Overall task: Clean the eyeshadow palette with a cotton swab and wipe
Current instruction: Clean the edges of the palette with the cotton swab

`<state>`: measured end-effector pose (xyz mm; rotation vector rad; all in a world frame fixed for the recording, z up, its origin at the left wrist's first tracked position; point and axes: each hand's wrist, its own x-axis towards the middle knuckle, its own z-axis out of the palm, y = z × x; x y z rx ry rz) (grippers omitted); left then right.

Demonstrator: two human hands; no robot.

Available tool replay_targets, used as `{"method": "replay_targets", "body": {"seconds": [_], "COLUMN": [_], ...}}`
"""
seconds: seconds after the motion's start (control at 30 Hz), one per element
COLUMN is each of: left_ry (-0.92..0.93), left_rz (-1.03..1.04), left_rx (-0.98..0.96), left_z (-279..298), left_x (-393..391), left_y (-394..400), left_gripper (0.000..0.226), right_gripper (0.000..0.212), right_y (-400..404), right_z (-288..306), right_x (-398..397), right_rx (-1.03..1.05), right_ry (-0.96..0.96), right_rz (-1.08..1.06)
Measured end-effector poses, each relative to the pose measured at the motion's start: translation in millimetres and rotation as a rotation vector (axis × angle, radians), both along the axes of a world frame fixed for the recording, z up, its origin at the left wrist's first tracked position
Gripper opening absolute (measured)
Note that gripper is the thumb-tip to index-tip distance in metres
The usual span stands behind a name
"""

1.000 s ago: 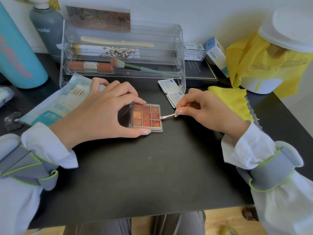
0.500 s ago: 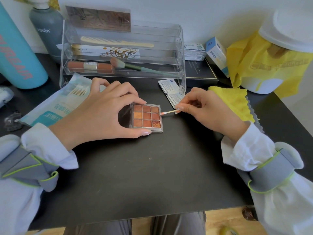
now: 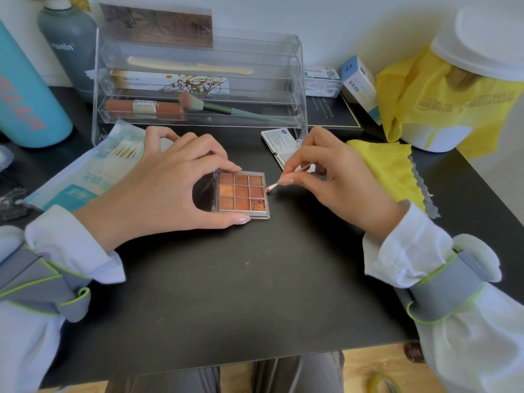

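A small open eyeshadow palette (image 3: 241,194) with orange and brown pans lies on the black table (image 3: 241,279). My left hand (image 3: 164,188) grips it, index finger on the far edge and thumb on the near edge. My right hand (image 3: 331,180) pinches a cotton swab (image 3: 273,186) whose stained tip touches the palette's right edge, about midway along it. A wrapped wipe sachet (image 3: 276,141) lies just beyond my right hand.
A clear acrylic organiser (image 3: 198,80) with a comb, brush and tubes stands behind the palette. A cotton swab bag (image 3: 85,177) lies at left by two bottles. A yellow cloth (image 3: 388,168), small boxes and a white bin with a yellow liner (image 3: 442,89) sit at right.
The swab tip has slid back and forth along the palette's right edge. My left hand and the palette have stayed put.
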<state>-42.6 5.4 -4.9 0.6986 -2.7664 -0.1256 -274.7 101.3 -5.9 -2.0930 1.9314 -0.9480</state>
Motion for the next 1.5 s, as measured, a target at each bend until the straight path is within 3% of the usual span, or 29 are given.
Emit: {"method": "replay_targets", "body": {"seconds": [0.3, 0.53, 0.73, 0.9, 1.5], "left_ry": [-0.007, 0.004, 0.003, 0.002, 0.006], "left_rz": [-0.006, -0.015, -0.010, -0.006, -0.008], "left_rx": [0.004, 0.009, 0.005, 0.002, 0.013], "left_z": [0.7, 0.9, 0.5, 0.5, -0.3], "left_x": [0.0, -0.8, -0.8, -1.0, -0.2], "left_y": [0.5, 1.6, 2.0, 1.7, 1.0], "left_gripper": [0.070, 0.070, 0.070, 0.071, 0.072], "right_gripper": [0.005, 0.005, 0.005, 0.005, 0.006], "right_y": [0.4, -4.5, -0.9, -2.7, 1.2], "right_z": [-1.2, -7.0, -2.8, -6.3, -1.0], "right_x": [3.8, 3.1, 3.0, 4.1, -0.6], "right_rx": [-0.028, -0.096, -0.048, -0.068, 0.115], "right_ry": [0.128, 0.112, 0.124, 0.107, 0.042], "right_rz": [0.176, 0.030, 0.158, 0.078, 0.190]}}
